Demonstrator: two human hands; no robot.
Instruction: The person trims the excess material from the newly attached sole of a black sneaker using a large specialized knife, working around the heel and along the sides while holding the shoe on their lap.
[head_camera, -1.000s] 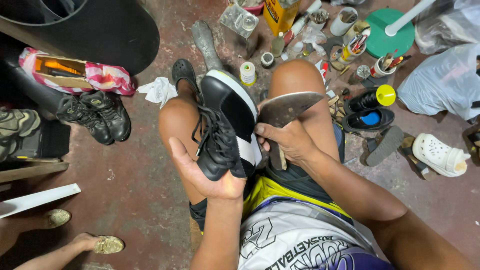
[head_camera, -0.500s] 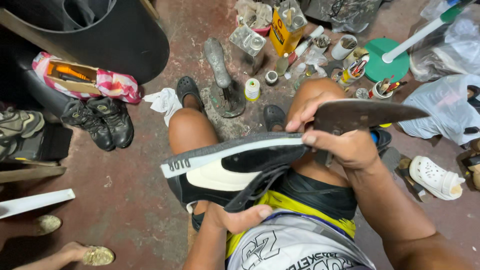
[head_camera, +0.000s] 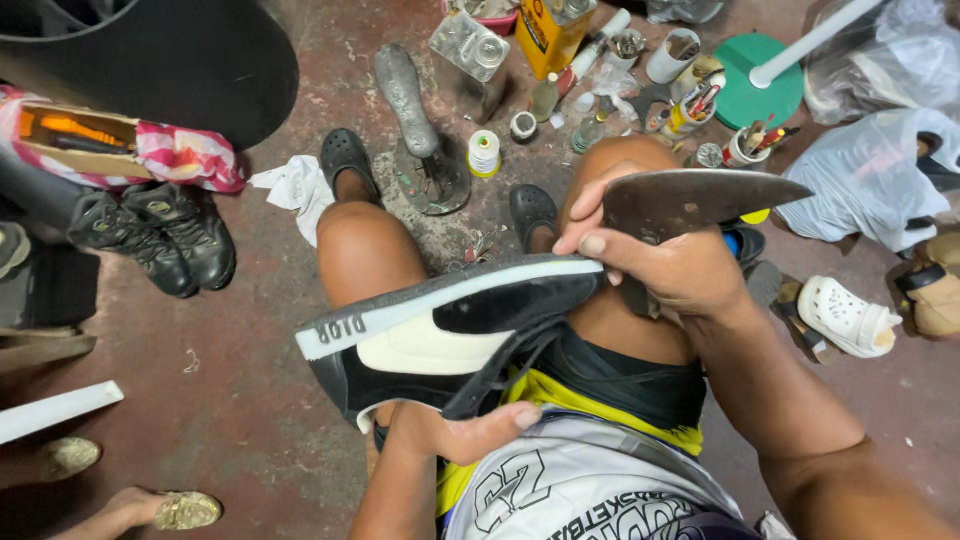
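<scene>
A black and white sneaker (head_camera: 440, 335) lies sideways across my lap, its sole edge turned up and its laces hanging. My left hand (head_camera: 465, 435) holds it from below at the upper. My right hand (head_camera: 665, 265) grips a broad, rusty knife blade (head_camera: 700, 200) whose tip points right, while its thumb and fingertips rest on the toe end of the sneaker's sole. I sit with bare knees over a red concrete floor.
An iron shoe last (head_camera: 415, 125) stands on the floor ahead, beside a thread spool (head_camera: 484, 153), glue bottles and tool cups (head_camera: 690, 110). Black boots (head_camera: 155, 235) sit at left, a white clog (head_camera: 848, 318) and plastic bags (head_camera: 870, 175) at right. Another person's foot (head_camera: 165, 508) shows bottom left.
The sneaker was turned from upright on my knee to lying sideways with the sole edge up. My right hand with the knife came up to the toe end.
</scene>
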